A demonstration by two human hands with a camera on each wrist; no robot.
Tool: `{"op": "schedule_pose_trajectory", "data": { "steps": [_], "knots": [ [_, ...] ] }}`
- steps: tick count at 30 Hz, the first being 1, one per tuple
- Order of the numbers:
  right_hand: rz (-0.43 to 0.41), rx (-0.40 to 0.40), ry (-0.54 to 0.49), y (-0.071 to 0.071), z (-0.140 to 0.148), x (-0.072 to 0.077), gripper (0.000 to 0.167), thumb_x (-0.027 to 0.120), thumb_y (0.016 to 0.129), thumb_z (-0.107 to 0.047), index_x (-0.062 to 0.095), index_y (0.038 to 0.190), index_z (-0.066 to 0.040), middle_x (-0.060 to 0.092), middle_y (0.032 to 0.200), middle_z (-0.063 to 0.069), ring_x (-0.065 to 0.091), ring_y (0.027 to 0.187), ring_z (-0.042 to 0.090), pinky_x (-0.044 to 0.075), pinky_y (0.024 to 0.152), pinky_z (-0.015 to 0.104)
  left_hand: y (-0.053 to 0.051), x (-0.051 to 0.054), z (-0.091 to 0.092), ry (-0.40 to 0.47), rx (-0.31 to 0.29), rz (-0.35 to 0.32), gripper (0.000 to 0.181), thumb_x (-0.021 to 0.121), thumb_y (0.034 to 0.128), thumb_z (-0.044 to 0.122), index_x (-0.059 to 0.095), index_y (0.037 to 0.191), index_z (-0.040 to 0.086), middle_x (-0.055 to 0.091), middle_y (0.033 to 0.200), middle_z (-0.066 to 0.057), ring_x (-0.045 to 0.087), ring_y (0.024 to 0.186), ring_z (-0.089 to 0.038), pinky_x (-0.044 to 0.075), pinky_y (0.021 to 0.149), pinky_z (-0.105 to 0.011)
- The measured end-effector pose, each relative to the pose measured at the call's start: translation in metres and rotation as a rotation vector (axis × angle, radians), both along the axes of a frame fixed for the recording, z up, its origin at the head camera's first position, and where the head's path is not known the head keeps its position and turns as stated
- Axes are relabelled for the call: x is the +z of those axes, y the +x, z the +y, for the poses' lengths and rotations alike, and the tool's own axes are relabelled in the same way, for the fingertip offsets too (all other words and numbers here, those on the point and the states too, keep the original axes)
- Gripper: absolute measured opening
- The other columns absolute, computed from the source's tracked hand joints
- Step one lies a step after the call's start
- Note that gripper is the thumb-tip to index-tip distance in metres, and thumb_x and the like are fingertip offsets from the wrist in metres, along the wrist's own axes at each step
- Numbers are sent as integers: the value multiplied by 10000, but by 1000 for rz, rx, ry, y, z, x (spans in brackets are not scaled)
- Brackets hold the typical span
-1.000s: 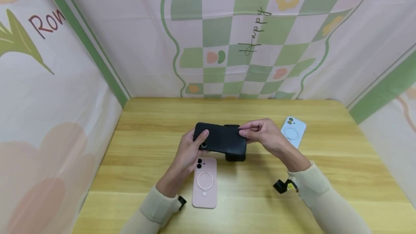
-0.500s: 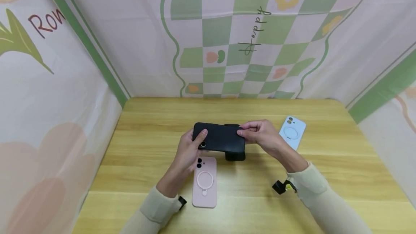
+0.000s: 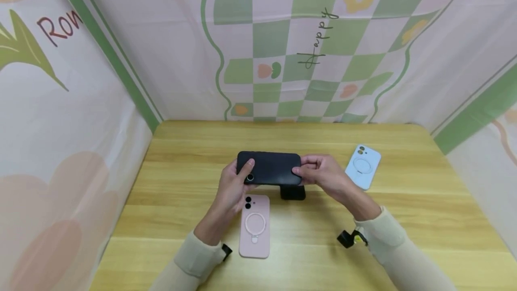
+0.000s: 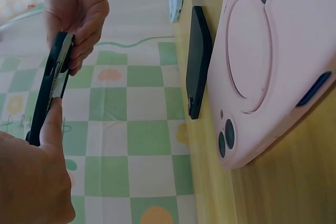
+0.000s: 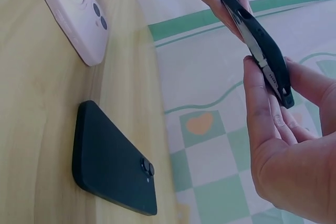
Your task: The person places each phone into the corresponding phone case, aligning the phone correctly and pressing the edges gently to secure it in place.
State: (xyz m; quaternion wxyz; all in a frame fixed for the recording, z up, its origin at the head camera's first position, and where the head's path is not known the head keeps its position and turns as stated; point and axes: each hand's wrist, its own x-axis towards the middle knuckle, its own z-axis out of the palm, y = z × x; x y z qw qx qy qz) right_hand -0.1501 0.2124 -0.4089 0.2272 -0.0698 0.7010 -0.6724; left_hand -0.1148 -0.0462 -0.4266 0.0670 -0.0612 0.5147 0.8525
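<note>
In the head view, a phone in a black case [image 3: 270, 169] is held level above the table, lens end to the left. My left hand [image 3: 229, 192] grips that end, thumb lying on the case's back. My right hand [image 3: 329, 175] pinches the opposite end between thumb and fingers. Seen from the right wrist, a silver phone edge [image 5: 252, 40] shows along the case's open side, near the port holes. From the left wrist, the same silver edge shows beside the case; whether the phone is fully seated cannot be told.
Beneath the held phone lies another black phone [image 3: 292, 193], partly hidden. A pink phone [image 3: 254, 241] with a ring lies nearer, beside the left wrist. A light blue phone [image 3: 365, 176] with a ring lies right of my right hand. A printed curtain [image 3: 181, 57] stands behind the wooden table [image 3: 194, 147].
The held phone and my right hand have shifted slightly left, and its right end has turned to lie more level. The left hand has hardly moved. The phones on the table are unchanged.
</note>
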Motion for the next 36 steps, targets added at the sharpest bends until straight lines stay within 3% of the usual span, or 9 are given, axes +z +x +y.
{"op": "schedule_pose_trajectory", "data": {
  "steps": [4, 10, 18, 26, 36],
  "knots": [
    [2, 21, -19, 3, -1, -1, 249, 671, 1007, 14, 600, 1214, 132, 790, 969, 35, 774, 919, 159, 630, 932, 491, 0, -1, 0, 23, 20, 3, 382, 528, 1112, 81, 509, 1433, -126, 558, 1387, -296, 661, 1238, -396, 616, 960, -456],
    [-33, 30, -54, 7, -3, -3, 324, 680, 983, 67, 563, 1270, 162, 773, 981, 58, 777, 974, 192, 602, 976, 511, 1, -3, -1, 25, 21, 3, 375, 523, 1118, 99, 514, 1423, -118, 560, 1365, -270, 661, 1233, -371, 609, 978, -467],
    [-86, 49, -94, 10, -7, -7, 490, 702, 964, 88, 497, 1388, 222, 756, 1203, 186, 771, 1048, 260, 539, 1037, 559, 3, -4, -1, 35, 21, -4, 377, 518, 1121, 109, 514, 1436, -99, 548, 1387, -265, 650, 1249, -360, 607, 986, -458],
    [-79, 9, -127, 9, -12, -13, 446, 669, 960, 143, 507, 1363, 242, 763, 1180, 203, 775, 1035, 269, 575, 997, 521, 2, -2, -3, 56, 18, -21, 366, 517, 1128, 138, 512, 1429, -69, 533, 1410, -241, 634, 1277, -338, 603, 1000, -452],
    [-48, -10, -151, 12, -13, -17, 365, 678, 942, 164, 574, 1287, 220, 793, 1093, 152, 781, 1003, 241, 565, 990, 561, 3, -5, -2, 49, 18, -22, 362, 518, 1128, 147, 511, 1423, -63, 539, 1402, -233, 634, 1271, -327, 601, 1006, -447]
  ]
}}
